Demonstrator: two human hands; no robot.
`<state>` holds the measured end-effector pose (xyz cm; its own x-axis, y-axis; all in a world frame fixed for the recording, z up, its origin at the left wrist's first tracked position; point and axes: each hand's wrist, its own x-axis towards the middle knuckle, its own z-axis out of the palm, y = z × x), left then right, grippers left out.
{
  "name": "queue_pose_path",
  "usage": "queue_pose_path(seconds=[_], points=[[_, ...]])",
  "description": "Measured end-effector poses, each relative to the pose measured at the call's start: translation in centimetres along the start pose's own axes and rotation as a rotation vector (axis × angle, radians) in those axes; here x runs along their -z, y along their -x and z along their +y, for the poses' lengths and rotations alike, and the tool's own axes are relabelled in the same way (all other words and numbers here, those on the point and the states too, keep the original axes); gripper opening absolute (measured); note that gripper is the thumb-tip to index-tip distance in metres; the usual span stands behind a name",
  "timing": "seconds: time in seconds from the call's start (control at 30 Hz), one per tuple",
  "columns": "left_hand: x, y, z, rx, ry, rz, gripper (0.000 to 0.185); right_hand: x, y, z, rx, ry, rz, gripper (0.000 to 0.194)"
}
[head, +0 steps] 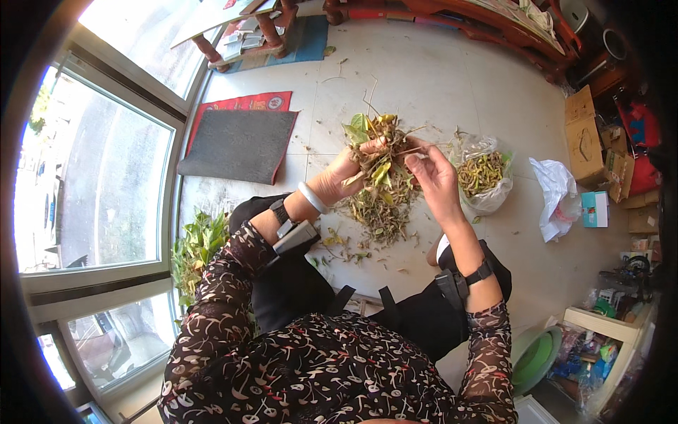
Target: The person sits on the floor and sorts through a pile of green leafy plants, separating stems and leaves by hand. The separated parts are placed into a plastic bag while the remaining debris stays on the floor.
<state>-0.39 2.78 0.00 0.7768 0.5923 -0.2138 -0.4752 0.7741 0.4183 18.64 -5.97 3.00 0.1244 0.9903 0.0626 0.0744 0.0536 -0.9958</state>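
My left hand (341, 172) grips a bunch of half-dried bean plants (385, 139), with brown stems, a few green and yellow leaves and pods. At the bunch's right side, my right hand (437, 177) has its thumb and fingers among the stems; whether they pinch anything is hidden. Below both hands a heap of dry leaves and stalks (384, 214) lies on the tiled floor. A clear plastic bag (495, 191) stands open to the right of my right hand, holding many yellow-brown bean pods (483, 172).
Leafy green plants (198, 249) lie by the glass door at left. A folded grey-backed mat (241, 140) is on the floor. To the right are a white plastic bag (553, 196), a cardboard box (585, 138) and a green basin (537, 358). Wooden furniture (270, 32) stands ahead.
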Motion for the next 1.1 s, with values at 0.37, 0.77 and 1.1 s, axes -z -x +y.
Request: queue_pose_path(seconds=[0.37, 0.77, 1.1], points=[[2.2, -2.0, -1.3, 0.018, 0.155, -0.142, 0.037, -2.0, -2.0, 0.4, 0.143, -0.049, 0.095, 0.029], [1.0, -1.1, -1.2, 0.008, 0.020, -0.115, 0.032, -2.4, -1.2, -1.0, 0.340, 0.492, 0.171, 0.023], [-0.3, 0.2, -1.1, 0.022, -0.106, 0.000, 0.039, 0.7, -1.5, -2.0, 0.475, 0.292, 0.176, 0.012]])
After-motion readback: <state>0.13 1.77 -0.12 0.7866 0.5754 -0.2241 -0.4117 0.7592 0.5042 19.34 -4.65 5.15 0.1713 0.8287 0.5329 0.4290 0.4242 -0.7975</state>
